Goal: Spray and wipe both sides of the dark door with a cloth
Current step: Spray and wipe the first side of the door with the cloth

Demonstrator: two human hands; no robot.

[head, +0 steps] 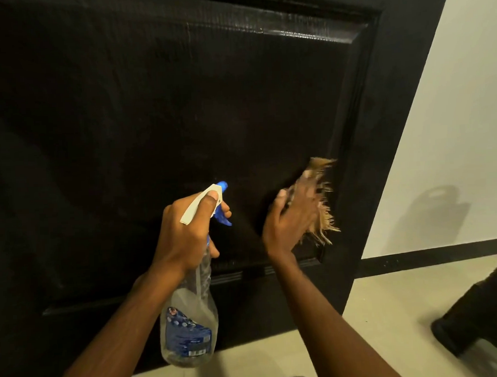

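**Wiping the lower right corner of the panel**

The dark door [181, 120] stands upright straight ahead of me and fills nearly all I can see. Its long axis runs up and down, though my head tilt makes it lean in the view. A recessed panel with a moulded frame takes up most of this face, and the top moulding shows a glossy sheen. The door's free edge is on my right, against the white wall [452, 122].

The cloth [322, 185], tan with a frayed fringe, lies against the panel's lower right corner, just inside the moulding. My right hand [291, 217] presses it there with the fingers spread flat over it, as far as the blur lets me judge. This is the hand on the door and the one nearer that free edge.

My left hand [186, 231] is held back from the surface. It grips the neck of the spray bottle [190, 319], thumb on top of the white head and a finger on the blue trigger. The nozzle points at the panel, to the left of the cloth and apart from it.

From the cloth, most of the panel stretches up and to the left, so I judge the next strokes go that way. The far side has to be reached round the right edge.

Below are pale floor tiles [375, 311] and a black skirting [444, 254].
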